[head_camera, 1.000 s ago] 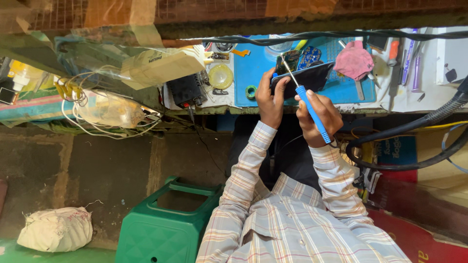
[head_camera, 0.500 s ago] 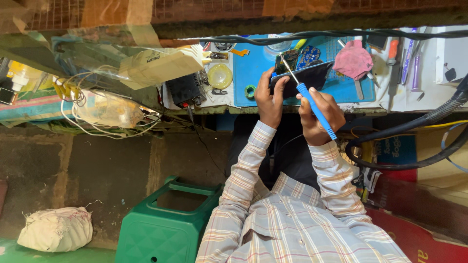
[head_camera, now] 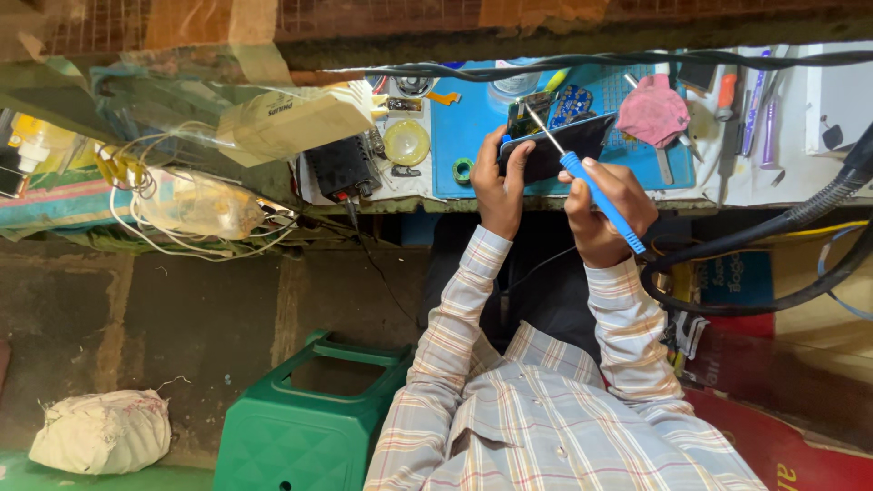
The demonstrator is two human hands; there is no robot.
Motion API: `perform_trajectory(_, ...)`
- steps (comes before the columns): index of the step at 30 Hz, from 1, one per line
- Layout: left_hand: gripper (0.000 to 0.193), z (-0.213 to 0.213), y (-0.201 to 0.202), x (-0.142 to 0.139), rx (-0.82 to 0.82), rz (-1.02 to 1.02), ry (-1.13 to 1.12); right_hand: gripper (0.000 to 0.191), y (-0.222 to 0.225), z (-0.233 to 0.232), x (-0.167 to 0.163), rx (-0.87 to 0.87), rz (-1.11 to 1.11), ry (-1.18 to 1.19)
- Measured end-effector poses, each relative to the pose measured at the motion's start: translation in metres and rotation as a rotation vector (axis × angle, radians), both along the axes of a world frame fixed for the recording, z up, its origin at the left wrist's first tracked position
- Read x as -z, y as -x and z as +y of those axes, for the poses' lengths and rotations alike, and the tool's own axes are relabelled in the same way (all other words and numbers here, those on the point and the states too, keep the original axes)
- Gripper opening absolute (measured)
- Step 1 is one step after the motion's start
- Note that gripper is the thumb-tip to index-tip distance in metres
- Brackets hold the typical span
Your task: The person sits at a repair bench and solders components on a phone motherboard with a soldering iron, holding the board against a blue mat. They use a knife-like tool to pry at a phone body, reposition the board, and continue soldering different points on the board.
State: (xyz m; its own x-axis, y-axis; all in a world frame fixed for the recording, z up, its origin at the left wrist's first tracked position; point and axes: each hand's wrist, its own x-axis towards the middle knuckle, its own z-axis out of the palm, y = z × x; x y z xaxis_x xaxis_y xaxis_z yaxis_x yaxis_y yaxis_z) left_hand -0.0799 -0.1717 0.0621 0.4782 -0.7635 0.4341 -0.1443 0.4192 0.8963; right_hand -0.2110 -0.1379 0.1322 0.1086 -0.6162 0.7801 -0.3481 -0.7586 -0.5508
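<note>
My left hand [head_camera: 498, 186] grips a dark phone [head_camera: 556, 147] by its left end, holding it over the front edge of a blue work mat [head_camera: 468, 127]. My right hand [head_camera: 607, 211] is closed around the handle of a blue screwdriver [head_camera: 600, 202]. Its thin metal shaft slants up and left across the phone, and the tip sits near the phone's upper left corner. Both sleeves are pale plaid. Just behind the phone lies a small circuit board [head_camera: 571, 102], with a pink cloth [head_camera: 653, 111] to its right.
On the bench [head_camera: 782, 182] lie a yellowish tape roll [head_camera: 406, 143], a black device [head_camera: 341, 168], a cardboard box [head_camera: 291, 123] and several pens and tools [head_camera: 741, 100]. A bag of wires [head_camera: 195, 205] hangs at left. A thick black hose [head_camera: 773, 227] runs right. Below stand a green stool [head_camera: 300, 427] and white sack [head_camera: 102, 429].
Both hands stay on the phone and the screwdriver. The screwdriver has shifted only slightly over the phone.
</note>
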Motion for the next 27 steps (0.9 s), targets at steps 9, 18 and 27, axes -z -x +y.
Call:
perform_trajectory(9, 0.029, 0.0007, -0.001, -0.0005, -0.004, -0.017, -0.005, 0.019, -0.0047, 0.0002, -0.0041, -0.002, 0.017, -0.004)
perform_trajectory(18, 0.028, 0.0003, -0.0008, 0.0006, -0.014, -0.034, 0.02, 0.018, -0.0046, -0.0002, -0.0051, 0.0, 0.019, 0.01)
perform_trajectory(27, 0.03, 0.0003, -0.0004, -0.0003, 0.007, -0.018, 0.007, 0.019, -0.0054, 0.0014, -0.0066, -0.003, 0.067, 0.036)
